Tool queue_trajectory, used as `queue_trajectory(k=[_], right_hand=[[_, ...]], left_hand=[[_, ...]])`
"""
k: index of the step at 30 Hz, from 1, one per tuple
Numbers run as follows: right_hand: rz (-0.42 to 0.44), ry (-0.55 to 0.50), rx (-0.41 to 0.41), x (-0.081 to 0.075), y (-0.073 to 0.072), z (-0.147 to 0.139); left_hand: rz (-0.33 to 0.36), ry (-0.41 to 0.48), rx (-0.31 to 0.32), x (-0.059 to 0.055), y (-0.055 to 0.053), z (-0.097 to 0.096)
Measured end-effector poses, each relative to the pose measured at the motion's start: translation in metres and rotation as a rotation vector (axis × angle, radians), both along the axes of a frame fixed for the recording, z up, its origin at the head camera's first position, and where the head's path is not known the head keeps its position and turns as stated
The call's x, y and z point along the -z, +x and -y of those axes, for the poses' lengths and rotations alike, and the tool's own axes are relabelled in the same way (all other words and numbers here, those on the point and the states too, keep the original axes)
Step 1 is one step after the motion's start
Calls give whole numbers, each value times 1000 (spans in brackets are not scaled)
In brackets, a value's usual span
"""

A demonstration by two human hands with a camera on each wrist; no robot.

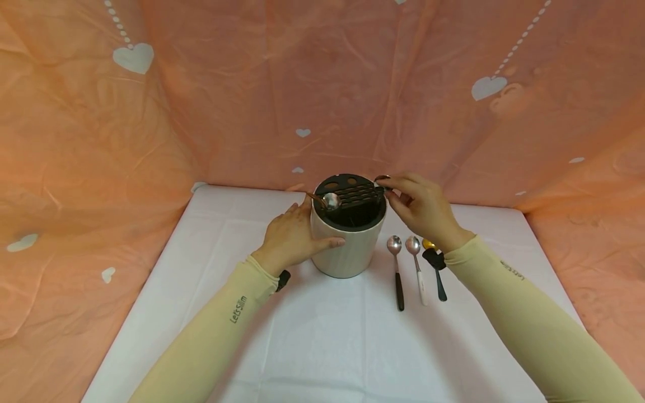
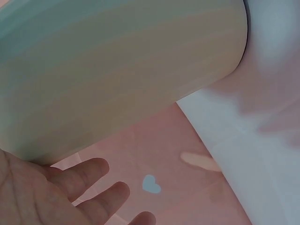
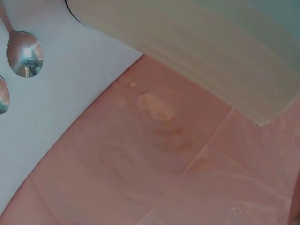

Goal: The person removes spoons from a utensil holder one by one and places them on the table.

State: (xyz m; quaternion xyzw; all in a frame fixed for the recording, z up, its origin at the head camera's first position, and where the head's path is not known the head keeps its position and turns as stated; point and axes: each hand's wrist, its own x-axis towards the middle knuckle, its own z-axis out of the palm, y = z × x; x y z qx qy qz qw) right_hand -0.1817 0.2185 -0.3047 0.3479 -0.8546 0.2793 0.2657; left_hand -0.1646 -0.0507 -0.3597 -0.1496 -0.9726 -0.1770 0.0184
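A white cylindrical utensil holder [image 1: 347,254] with a black slotted lid [image 1: 363,215] stands on the table. My left hand [image 1: 294,232] rests against its left side, thumb across the front wall; in the left wrist view several fingers [image 2: 84,178] extend loosely past the wall. At the lid's right edge my right hand [image 1: 420,204] pinches a spoon [image 1: 383,178] between thumb and fingertips; much of that spoon is hidden. A silver spoon bowl [image 1: 331,201] shows above the lid's left part, beside a thin copper-coloured piece [image 1: 316,198].
Right of the holder lie a black-handled spoon [image 1: 398,280], a white-handled spoon [image 1: 419,274] and a dark-handled spoon [image 1: 441,285] with a gold bowl. A black wrist device [image 1: 434,258] partly covers the last. Pink cloth with hearts [image 1: 322,101] hangs behind the white table [image 1: 312,336].
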Motion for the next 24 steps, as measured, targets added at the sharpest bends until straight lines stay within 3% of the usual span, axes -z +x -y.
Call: queue_trajectory(k=[7,11,17,24], right_hand=[[-134,-173,6,-13,1,0],[-183,-268,-4,-32,8,4],[-132,-445,-15,-59,20,4],[-55,-594,30,-75,27,-15]], left_hand=[[-1,2,-1,0,0,0],[-3,8,-1,0,-1,0],[-7,10,-8,1,-1,0],[8,1,-3,-1,1,1]])
